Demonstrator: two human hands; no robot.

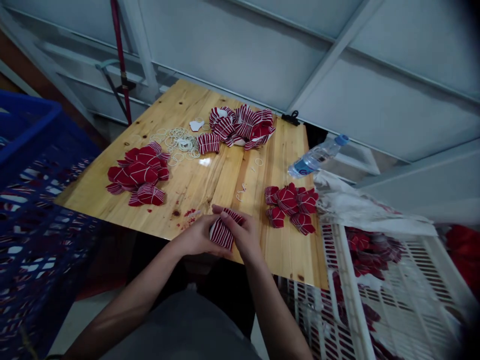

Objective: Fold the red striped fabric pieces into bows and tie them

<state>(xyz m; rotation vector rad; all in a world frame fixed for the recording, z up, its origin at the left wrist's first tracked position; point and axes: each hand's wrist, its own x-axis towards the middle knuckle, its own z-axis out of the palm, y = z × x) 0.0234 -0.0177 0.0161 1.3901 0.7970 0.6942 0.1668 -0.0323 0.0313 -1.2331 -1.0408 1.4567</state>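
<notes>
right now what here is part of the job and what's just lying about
Part of the job:
left hand
right hand
striped red bundle held between them
red bundle piles on the table
rubber bands

Just lying about:
water bottle
black clip
red pole
white plastic sheet

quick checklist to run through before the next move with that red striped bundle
1. Both hands on the bundle: ok. The left hand and right hand hold the red-and-white striped fabric bundle.
2. Rubber bands within reach: ok. A loose pile of rubber bands lies on the wooden table.
3. Band on the held bundle: cannot tell. The fingers hide too much.
4. Table beside the hands free of scraps: not ok. Red fabric scraps lie near the left hand.
5. Nearby bundles clear of the hands: ok. The red striped bundles sit to the right, not touching.
</notes>
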